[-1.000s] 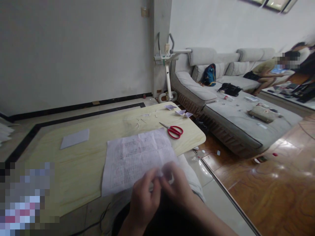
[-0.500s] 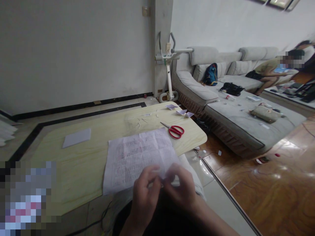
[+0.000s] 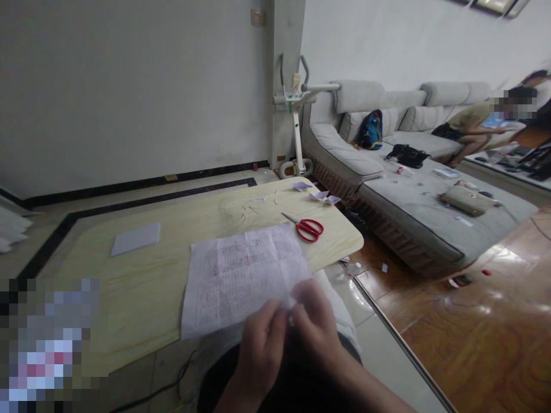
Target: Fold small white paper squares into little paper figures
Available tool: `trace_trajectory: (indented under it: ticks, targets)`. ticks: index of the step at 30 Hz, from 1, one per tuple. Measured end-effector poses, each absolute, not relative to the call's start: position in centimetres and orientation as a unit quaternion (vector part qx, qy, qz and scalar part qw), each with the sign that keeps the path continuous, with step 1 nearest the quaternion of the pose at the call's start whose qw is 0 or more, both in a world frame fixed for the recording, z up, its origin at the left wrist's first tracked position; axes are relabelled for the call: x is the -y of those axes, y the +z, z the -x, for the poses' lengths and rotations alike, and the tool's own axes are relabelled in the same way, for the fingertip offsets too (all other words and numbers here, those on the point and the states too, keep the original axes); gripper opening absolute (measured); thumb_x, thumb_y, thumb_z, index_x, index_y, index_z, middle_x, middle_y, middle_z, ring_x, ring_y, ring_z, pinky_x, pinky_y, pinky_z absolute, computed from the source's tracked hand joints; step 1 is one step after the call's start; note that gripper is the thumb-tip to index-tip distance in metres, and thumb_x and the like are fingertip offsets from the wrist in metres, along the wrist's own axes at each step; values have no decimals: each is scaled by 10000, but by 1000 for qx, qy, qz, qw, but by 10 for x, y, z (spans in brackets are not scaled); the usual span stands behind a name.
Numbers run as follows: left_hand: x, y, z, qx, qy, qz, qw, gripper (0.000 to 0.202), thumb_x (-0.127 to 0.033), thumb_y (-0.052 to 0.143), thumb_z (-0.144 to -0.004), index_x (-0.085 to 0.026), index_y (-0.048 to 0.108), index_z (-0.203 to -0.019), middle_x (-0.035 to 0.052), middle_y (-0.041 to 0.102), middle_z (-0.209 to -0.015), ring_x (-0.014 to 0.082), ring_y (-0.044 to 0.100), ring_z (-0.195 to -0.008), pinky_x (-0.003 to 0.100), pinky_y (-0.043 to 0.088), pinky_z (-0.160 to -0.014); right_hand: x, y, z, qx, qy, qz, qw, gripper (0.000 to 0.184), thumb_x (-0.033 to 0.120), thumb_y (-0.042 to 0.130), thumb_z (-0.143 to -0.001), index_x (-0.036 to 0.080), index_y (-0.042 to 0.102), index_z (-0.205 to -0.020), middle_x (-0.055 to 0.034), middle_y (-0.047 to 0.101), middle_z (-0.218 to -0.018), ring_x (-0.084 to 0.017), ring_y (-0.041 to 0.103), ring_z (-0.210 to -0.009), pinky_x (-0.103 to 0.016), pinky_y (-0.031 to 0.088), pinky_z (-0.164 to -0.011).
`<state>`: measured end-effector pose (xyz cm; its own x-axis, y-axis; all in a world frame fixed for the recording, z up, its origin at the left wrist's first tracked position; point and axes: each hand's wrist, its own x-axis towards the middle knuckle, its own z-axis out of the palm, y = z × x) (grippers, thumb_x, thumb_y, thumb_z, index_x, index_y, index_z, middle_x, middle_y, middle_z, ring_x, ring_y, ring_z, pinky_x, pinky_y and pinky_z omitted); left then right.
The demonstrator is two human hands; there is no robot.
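Close together over my lap, my left hand point(image 3: 263, 341) and my right hand point(image 3: 317, 321) both have their fingers closed in a pinch. Between the fingertips shows a small whitish piece of paper point(image 3: 291, 319), mostly hidden and blurred. Just beyond them a large creased sheet of printed paper point(image 3: 236, 281) lies flat, its near right part behind my hands. Red-handled scissors point(image 3: 308, 230) rest past the sheet's far right corner, blades slightly apart. Folded paper pieces point(image 3: 319, 197) sit near the table's far right end.
The pale wooden table point(image 3: 142, 298) bears a white folded paper point(image 3: 136, 238) at left and thin paper strips point(image 3: 249, 210) toward the back. A grey sofa point(image 3: 408, 201) with bags stands at right, where a person point(image 3: 467, 123) sits. Exercise equipment point(image 3: 296, 126) stands by the wall.
My hands have drawn closer together, with their fingertips now meeting. The right hand's fingers have curled in, and the left hand has shifted slightly right. The table things stay put.
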<state>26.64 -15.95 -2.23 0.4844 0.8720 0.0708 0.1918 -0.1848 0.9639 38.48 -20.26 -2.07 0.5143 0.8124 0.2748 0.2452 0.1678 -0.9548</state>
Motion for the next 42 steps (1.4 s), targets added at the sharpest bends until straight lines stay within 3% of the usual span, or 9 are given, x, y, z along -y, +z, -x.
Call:
trace_trajectory:
  ticks: [9, 14, 18, 20, 22, 25, 28, 31, 42]
  targets:
    - [164, -19, -275, -407, 344, -550, 643, 362, -395, 561, -866, -229, 445, -567, -30, 480, -555, 147, 458, -552, 245, 424, -499, 205, -19, -386, 453, 143, 597, 647, 116, 110, 519, -754, 216, 516, -706, 43, 481, -613, -128, 456, -552, -235, 409, -518]
    - [160, -18, -271, -388, 318, -577, 645, 326, -432, 597, -862, -217, 552, -620, -15, 554, -607, 160, 528, -602, 250, 472, -545, 206, -19, -392, 474, 126, 589, 643, 146, 76, 510, -761, 219, 525, -736, 41, 495, -634, -131, 473, -571, -238, 418, -540]
    - [156, -35, -259, -412, 285, -573, 649, 243, -445, 612, -856, -219, 700, -852, 46, 728, -931, 244, 653, -925, 328, 542, -826, 209, -19, -395, 532, 125, 548, 633, 159, 67, 494, -789, 221, 514, -757, 33, 492, -655, -134, 458, -579, -255, 402, -553]
    - [157, -46, -254, -445, 288, -554, 642, 303, -458, 606, -856, -222, 724, -1005, 69, 728, -1144, 275, 620, -1134, 374, 476, -1010, 210, -18, -395, 561, 130, 530, 622, 164, 64, 487, -803, 220, 514, -759, 28, 494, -659, -135, 461, -580, -258, 393, -549]
    - [158, -52, -251, -457, 277, -556, 636, 361, -468, 606, -857, -215, 716, -1091, 83, 708, -1225, 282, 594, -1210, 387, 439, -1070, 210, -17, -396, 571, 134, 525, 616, 167, 58, 487, -803, 218, 525, -777, 23, 506, -674, -139, 480, -598, -258, 404, -562]
    - [159, -48, -251, -462, 274, -579, 613, 365, -463, 642, -836, -211, 713, -1090, 91, 728, -1181, 280, 636, -1151, 369, 488, -1017, 211, -17, -397, 561, 153, 531, 617, 151, 77, 493, -793, 215, 551, -813, 18, 529, -704, -144, 504, -634, -256, 428, -594]
    - [158, -35, -254, -437, 297, -603, 598, 283, -471, 577, -893, -226, 713, -926, 61, 758, -884, 237, 698, -840, 323, 564, -794, 210, -18, -398, 525, 201, 551, 617, 99, 152, 510, -810, 202, 582, -856, 4, 561, -745, -161, 534, -685, -269, 449, -633]
    - [156, -24, -257, -381, 299, -655, 580, 370, -458, 481, -961, -230, 619, -703, 4, 639, -615, 175, 600, -581, 276, 518, -606, 208, -19, -398, 482, 266, 573, 607, 59, 235, 554, -828, 189, 589, -816, 1, 565, -735, -168, 534, -689, -277, 443, -636]
    - [150, -15, -255, -354, 256, -782, 445, 303, -296, 405, -1017, -221, 553, -763, -22, 617, -638, 144, 594, -581, 231, 399, -556, 205, -16, -402, 432, 389, 589, 561, 197, 313, 640, -878, 170, 617, -745, 1, 584, -708, -162, 532, -692, -280, 432, -657]
